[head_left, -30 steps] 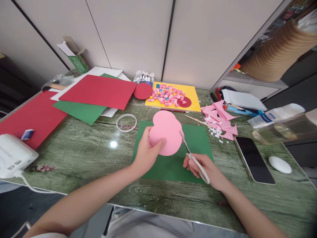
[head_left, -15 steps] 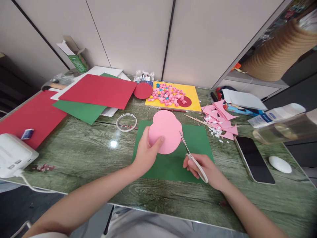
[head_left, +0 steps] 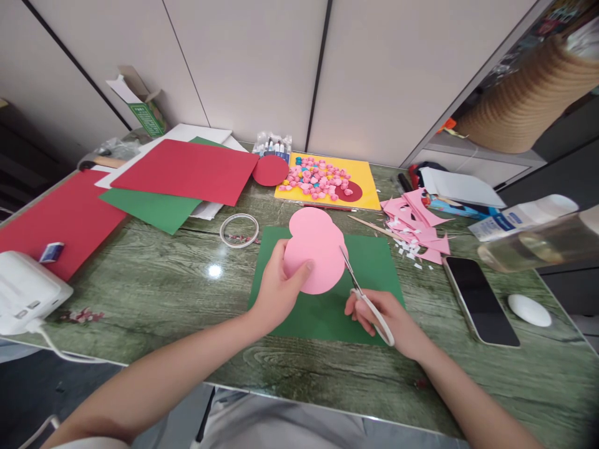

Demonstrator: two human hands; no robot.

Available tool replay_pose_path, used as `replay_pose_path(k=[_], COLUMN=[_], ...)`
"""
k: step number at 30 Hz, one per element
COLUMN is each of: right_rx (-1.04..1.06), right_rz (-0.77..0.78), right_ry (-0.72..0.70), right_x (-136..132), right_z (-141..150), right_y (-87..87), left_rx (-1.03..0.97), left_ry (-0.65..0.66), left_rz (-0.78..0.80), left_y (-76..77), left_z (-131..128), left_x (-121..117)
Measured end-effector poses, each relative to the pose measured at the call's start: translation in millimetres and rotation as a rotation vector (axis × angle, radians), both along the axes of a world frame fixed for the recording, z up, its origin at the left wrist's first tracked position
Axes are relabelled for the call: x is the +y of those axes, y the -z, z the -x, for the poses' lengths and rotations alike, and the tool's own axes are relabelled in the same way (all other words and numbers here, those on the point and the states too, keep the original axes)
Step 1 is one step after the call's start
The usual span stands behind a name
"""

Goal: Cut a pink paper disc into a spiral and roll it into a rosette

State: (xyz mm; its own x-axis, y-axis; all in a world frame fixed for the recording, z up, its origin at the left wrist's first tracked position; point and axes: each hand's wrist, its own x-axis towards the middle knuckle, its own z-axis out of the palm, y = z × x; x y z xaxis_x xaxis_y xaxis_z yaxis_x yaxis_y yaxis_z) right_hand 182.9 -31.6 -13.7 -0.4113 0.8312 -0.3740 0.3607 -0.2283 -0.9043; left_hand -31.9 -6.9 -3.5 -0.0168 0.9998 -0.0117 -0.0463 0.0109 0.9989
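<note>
My left hand pinches a pink paper cutout with rounded lobes, thumb on top and fingers behind it. In my right hand is a pair of scissors with white handles, and my fingers are closed round them. The scissor blades point up and left, their tips at the cutout's right edge. Both are held over a green sheet of paper lying on the table. Part of the cutout's lower left is hidden by my thumb.
Pink paper scraps lie behind my right hand, left of a phone and a white mouse-shaped object. A tape roll sits left of the cutout. Small pink balls cover a yellow sheet. Red sheets spread leftward.
The pink cutout has shifted slightly right and down with my left hand. My right hand and the scissors have barely moved.
</note>
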Motion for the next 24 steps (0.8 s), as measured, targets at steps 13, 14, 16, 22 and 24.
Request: replay_pose_path(k=[13,14,16,22,24], right_rx=[-0.010,-0.008,-0.003,0.006,0.005], right_rz=[0.019,0.017,0.011,-0.011,-0.009], right_ry=[0.006,0.004,-0.001,-0.005,-0.005], right_x=[0.0,0.0,0.0,-0.6,-0.9], right_z=[0.0,-0.3,-0.6,-1.2,-1.5], right_y=[-0.3,0.1,0.5,-0.5,-0.1], left_rx=[0.018,0.013,0.005,0.045,0.054], left_ry=[-0.053,-0.044,-0.022,0.037,0.032], left_rz=[-0.024,-0.025,-0.024,0.000,-0.004], left_y=[0.4,0.8,1.8,1.7,0.8], left_z=[1.3,1.3,1.5,2.1,1.9], left_x=[2.9,2.8,2.7,1.8,1.8])
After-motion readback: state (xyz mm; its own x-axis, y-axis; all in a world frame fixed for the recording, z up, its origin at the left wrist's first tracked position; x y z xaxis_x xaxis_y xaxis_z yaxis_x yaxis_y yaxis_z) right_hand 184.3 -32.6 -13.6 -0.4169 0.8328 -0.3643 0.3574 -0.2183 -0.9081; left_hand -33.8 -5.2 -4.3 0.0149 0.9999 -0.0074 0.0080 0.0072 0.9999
